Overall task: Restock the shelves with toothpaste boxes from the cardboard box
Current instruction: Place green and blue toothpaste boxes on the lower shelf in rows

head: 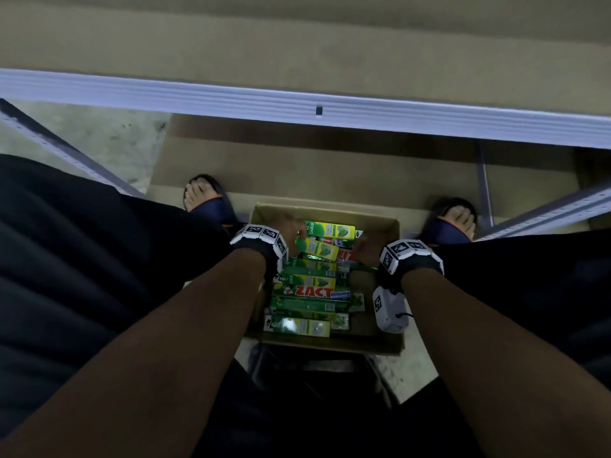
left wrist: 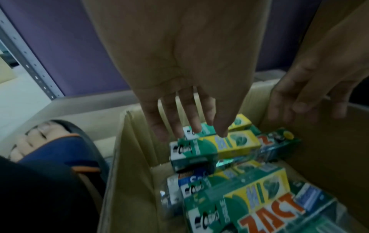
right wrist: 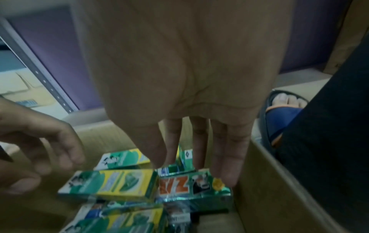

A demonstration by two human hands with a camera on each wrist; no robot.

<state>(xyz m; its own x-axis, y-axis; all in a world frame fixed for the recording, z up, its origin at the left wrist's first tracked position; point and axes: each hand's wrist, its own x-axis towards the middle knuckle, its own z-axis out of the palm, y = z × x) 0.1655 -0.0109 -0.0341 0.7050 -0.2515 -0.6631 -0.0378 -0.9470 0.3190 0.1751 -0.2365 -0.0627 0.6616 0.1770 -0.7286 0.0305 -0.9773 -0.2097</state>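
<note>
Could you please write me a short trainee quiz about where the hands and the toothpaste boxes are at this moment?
1. True or false: both hands are reaching down into the carton.
2. Multiple choice: the left hand has its fingers A) clenched in a fist, B) extended over a green and yellow box, C) resting on the shelf edge.
3. Fill in: the orange brand word on one pack in the carton reads ____.

Key:
1. True; the right hand also points down into it.
2. B
3. ZACT
</note>
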